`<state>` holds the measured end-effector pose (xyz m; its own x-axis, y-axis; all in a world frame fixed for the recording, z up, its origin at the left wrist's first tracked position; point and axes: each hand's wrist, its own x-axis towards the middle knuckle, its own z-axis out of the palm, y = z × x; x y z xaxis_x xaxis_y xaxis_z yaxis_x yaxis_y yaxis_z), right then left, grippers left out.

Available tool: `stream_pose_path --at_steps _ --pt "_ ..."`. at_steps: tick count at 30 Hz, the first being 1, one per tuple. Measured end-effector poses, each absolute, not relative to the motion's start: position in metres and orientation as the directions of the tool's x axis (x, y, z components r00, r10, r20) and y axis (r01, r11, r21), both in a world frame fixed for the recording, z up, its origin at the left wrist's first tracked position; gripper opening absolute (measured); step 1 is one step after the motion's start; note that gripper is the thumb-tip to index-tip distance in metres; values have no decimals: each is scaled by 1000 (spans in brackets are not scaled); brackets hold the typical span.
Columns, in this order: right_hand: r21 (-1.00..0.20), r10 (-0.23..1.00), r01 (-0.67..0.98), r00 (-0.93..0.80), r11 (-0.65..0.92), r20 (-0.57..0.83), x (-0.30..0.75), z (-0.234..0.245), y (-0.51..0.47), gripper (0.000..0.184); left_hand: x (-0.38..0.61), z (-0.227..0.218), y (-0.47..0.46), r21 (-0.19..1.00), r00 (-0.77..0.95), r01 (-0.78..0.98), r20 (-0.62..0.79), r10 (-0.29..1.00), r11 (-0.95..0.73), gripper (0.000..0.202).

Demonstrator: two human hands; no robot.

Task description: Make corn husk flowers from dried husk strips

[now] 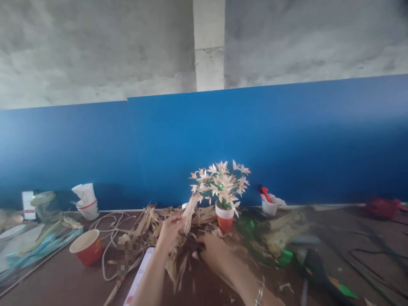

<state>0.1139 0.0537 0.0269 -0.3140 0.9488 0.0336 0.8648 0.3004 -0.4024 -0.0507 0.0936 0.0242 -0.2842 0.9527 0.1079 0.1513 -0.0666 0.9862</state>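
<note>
Left hand (pixel 174 227) grip closed on husk (pixel 191 212), above table (pixel 60 284), left of flowers (pixel 225 182); right hand (pixel 212 250) grip closed around dark tool (pixel 200 245), too blurred for me to name. I judged husk light, papery, apt to split; best pinched flat near base.

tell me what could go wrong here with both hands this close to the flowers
The dark tool in the right hand, too blurred to identify, is close to the left hand; if sharp, it could nick a finger.

The bushy flowers spread wider than their red-and-white cup, so a bump might tip it.

The phone lies by the left forearm and might get knocked.
</note>
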Motion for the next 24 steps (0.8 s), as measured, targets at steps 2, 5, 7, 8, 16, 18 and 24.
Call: stream_pose_path --at_steps 2,5,7,8,16,18,24 --pt "-414 953 861 -295 296 67 116 28 53 25 -51 24 93 991 -243 109 103 965 -78 43" --pt "-511 946 811 -325 284 10 120 31 52 22 -52 23 92 994 -223 63 102 969 -90 44" --pt "-573 932 774 -360 270 -49 121 32 52 21 -53 22 93 994 -226 47 102 969 -94 45" --pt "-582 929 771 -364 260 -67 122 33 53 21 -53 22 93 995 -227 44 101 969 -94 45" --pt "-492 950 836 -308 242 -56 118 39 51 17 -52 16 98 989 -221 91 130 966 -112 42" --pt "-469 954 848 -297 246 -37 115 42 49 20 -52 15 98 987 -224 113 136 965 -112 40" --pt "-492 939 828 -338 268 -56 116 41 49 19 -54 18 97 985 -231 146 127 964 -95 36"
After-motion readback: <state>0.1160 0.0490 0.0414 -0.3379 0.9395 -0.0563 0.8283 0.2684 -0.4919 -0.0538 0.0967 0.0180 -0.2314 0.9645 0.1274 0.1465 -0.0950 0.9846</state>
